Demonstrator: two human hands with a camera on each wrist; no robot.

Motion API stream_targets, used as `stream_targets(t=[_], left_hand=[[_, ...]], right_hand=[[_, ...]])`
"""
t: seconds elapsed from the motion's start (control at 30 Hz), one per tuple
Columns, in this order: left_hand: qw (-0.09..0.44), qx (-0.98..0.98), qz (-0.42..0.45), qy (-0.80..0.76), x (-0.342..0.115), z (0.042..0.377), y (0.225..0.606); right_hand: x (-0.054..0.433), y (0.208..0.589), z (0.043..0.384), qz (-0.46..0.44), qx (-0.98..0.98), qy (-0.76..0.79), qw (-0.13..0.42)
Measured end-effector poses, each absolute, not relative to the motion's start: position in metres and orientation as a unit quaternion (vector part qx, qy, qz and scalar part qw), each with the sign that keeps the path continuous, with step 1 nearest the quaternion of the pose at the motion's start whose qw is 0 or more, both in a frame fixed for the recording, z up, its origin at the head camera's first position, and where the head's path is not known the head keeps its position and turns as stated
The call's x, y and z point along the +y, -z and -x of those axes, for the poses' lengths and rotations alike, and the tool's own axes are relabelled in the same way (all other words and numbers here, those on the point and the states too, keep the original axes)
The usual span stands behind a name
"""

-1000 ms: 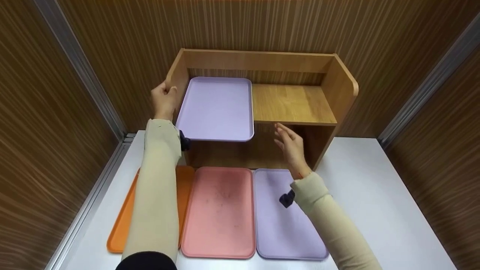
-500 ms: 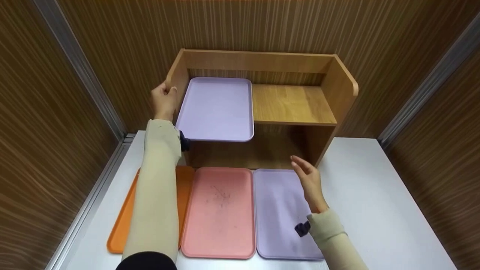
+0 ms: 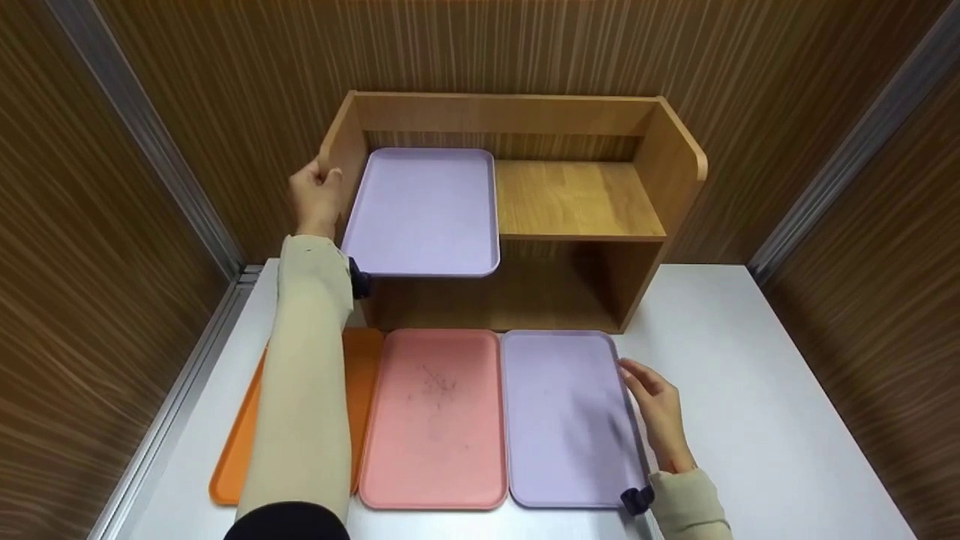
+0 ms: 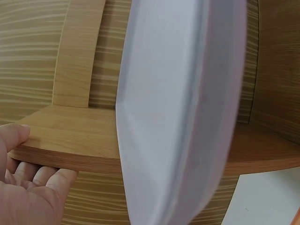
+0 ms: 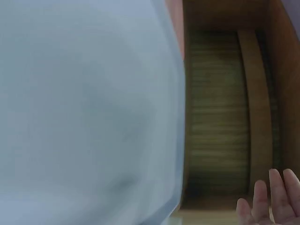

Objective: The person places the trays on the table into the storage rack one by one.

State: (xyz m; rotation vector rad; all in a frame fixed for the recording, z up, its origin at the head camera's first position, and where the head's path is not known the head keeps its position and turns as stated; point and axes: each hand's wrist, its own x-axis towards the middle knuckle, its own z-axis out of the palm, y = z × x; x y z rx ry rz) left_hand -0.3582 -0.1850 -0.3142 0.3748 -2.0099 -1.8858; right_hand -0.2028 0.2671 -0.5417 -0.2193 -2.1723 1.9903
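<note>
My left hand (image 3: pixel 315 199) grips the left side panel of a wooden shelf unit (image 3: pixel 581 196). In the left wrist view its thumb lies on one face of that panel (image 4: pixel 75 136) and its fingers on the other. A lilac tray (image 3: pixel 424 210) rests on the upper shelf at the left, its front end jutting past the shelf edge. My right hand (image 3: pixel 660 409) is at the right edge of a second lilac tray (image 3: pixel 562 420) on the table. In the right wrist view the fingers (image 5: pixel 279 194) look extended, with nothing between them; whether they touch the tray is unclear.
A pink tray (image 3: pixel 435 420) with dark marks lies left of the lower lilac tray. Further left, an orange tray (image 3: pixel 364 382) is partly covered by my left sleeve. All lie on the white table (image 3: pixel 742 390) before the shelf unit. Wood-patterned walls (image 3: pixel 510 45) enclose the space.
My right hand has come down and to the right, from in front of the upper shelf to the lower lilac tray's right edge. My left hand keeps its grip; the view shifts slightly.
</note>
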Motion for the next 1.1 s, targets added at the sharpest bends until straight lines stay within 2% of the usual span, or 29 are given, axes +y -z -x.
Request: stream_targets(t=[0.23, 0.57, 0.7, 1.1], left_hand=[[0.194, -0.705, -0.119, 0.671, -0.186, 0.358, 0.316], [0.196, -0.704, -0.119, 0.672, -0.189, 0.355, 0.316], [0.197, -0.702, -0.118, 0.674, -0.189, 0.356, 0.317], [0.213, -0.708, -0.129, 0.661, -0.189, 0.361, 0.319]], right_hand=[[0.285, 0.561, 0.18, 0.117, -0.724, -0.677, 0.068], [0.289, 0.577, 0.158, 0.153, -0.732, -0.664, -0.027], [0.289, 0.583, 0.153, 0.154, -0.743, -0.65, -0.049], [0.291, 0.595, 0.142, 0.17, -0.786, -0.591, -0.061]])
